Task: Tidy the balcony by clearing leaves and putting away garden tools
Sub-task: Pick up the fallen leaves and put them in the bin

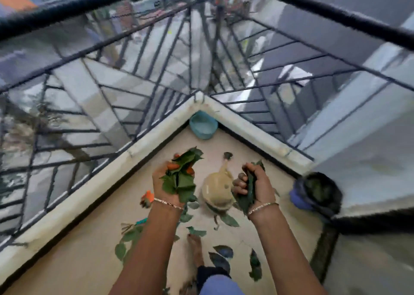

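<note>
My left hand (163,182) is closed around a bunch of green leaves (181,176), held above the balcony floor. My right hand (257,187) grips a smaller clump of dark green leaves (249,189). Between the hands, on the floor, stands a beige watering can (218,189) with its spout pointing toward the corner. Several loose leaves (228,219) lie scattered on the floor below my arms. An orange-handled tool (146,199) lies partly hidden behind my left wrist, and a teal handle (141,222) peeks out beside my left forearm.
A light blue bowl (203,124) sits in the balcony corner. A black bin (319,191) with leaves inside stands at the right by the wall. A white curb (139,144) and black metal railing (112,88) enclose the floor. My bare foot (196,247) is below.
</note>
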`<action>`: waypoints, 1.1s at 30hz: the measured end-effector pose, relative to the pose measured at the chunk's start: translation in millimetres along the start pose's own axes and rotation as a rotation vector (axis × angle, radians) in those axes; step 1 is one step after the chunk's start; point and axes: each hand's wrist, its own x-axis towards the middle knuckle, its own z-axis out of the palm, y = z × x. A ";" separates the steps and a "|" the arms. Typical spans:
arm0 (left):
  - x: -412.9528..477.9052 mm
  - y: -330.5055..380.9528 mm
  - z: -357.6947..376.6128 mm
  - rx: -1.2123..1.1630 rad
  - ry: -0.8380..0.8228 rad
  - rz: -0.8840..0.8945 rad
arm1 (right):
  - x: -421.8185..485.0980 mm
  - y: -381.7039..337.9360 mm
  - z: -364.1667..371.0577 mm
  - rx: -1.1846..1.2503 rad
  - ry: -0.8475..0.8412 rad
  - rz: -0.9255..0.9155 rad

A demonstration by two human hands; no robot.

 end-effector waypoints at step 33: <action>217.1 -598.6 157.5 0.600 0.228 -0.801 | 168.8 -372.6 -461.1 0.195 0.849 -0.077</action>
